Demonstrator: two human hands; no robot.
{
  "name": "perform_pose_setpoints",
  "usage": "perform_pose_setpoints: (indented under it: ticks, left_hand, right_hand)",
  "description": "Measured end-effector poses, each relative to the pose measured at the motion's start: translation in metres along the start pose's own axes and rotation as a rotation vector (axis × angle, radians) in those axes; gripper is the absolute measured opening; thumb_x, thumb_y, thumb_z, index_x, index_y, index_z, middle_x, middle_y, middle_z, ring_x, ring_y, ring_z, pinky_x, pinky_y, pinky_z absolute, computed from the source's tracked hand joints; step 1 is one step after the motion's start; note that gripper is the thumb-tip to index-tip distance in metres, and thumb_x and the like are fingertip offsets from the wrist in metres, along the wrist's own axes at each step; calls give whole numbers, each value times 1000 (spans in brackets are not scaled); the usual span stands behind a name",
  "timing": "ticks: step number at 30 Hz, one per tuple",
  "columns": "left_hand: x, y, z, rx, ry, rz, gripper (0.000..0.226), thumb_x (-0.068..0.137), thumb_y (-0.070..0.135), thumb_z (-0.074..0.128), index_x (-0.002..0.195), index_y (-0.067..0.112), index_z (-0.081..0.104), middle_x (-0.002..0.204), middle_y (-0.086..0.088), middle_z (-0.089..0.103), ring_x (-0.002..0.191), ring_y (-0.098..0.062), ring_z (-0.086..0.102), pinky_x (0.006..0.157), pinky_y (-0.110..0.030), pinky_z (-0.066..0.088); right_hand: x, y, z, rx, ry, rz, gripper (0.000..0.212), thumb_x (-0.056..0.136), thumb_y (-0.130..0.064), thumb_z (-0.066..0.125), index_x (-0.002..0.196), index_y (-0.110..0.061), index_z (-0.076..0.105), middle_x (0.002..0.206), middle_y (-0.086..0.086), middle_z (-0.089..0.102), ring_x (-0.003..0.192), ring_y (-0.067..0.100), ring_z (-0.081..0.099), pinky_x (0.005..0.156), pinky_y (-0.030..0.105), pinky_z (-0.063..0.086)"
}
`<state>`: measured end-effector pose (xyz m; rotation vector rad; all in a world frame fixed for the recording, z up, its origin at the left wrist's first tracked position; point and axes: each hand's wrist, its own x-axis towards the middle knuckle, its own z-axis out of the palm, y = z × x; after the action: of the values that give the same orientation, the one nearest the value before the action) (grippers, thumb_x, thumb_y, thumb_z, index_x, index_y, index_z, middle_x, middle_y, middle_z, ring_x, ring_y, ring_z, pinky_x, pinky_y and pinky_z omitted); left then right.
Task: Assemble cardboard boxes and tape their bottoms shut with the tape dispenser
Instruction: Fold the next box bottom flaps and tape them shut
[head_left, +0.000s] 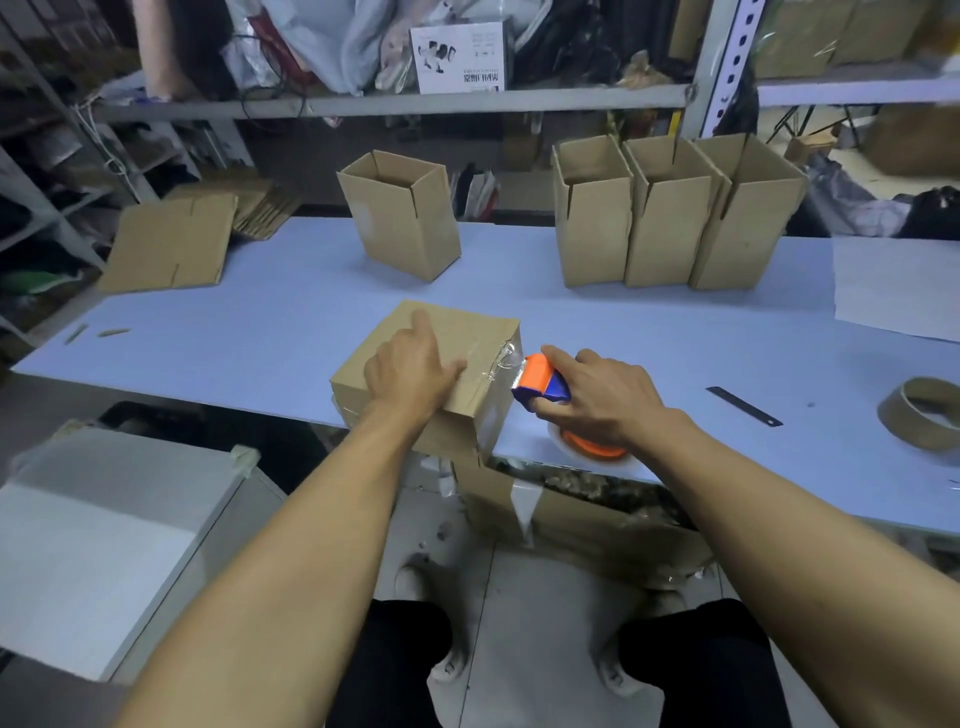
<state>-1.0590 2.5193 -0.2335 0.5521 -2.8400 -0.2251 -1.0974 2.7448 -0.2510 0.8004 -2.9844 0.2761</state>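
At the far left of the table (260, 332) lay a flattened carton blank (169, 244), not yet erected, with one assembled box (402, 215) standing open-topped behind the work area. The left hand (410, 371) rested flat, fingers extended, on the upturned bottom of the box being taped (467, 327), which sat at the near table edge and partly overhung it. This box was judged light and hollow, so downward palm pressure over the flap seam appeared necessary to stop it sliding on the smooth surface; its panels would dent under excess force. Clear tape (506, 356) wrinkled over the right edge of the box. The right hand (605, 392) gripped the handle of the orange and blue tape dispenser (543, 382), whose head met the right side panel. Further right stood three finished boxes (670, 213) in a row, then a dark ruler (743, 406) and a spent cardboard tape core (922, 418).
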Motion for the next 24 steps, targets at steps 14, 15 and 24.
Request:
perform_pose_setpoints:
  ticks: [14,15,24]
  left_hand:
    - [0,3,3,-261,-85,195,49,85,23,54,134,15,52,136,-7,50,128,-27,43,104,-40,37]
    - [-2,7,0,-310,-204,302,53,81,28,55,132,14,53,135,-6,53,126,-26,47,104,-40,39]
    - [-16,10,12,-72,-430,455,85,84,18,51,158,18,8,165,-2,4,152,-15,4,120,-48,9]
  right_hand:
    - [0,2,3,-34,-4,12,78,89,-75,35,153,-34,18,127,6,56,105,32,58,78,39,44]
    - [1,0,4,-44,-3,8,79,89,-76,35,154,-34,18,127,7,56,106,32,58,78,40,44]
    - [5,4,-3,-111,-109,-53,92,83,-68,59,155,-39,9,122,7,57,102,33,60,77,36,43]
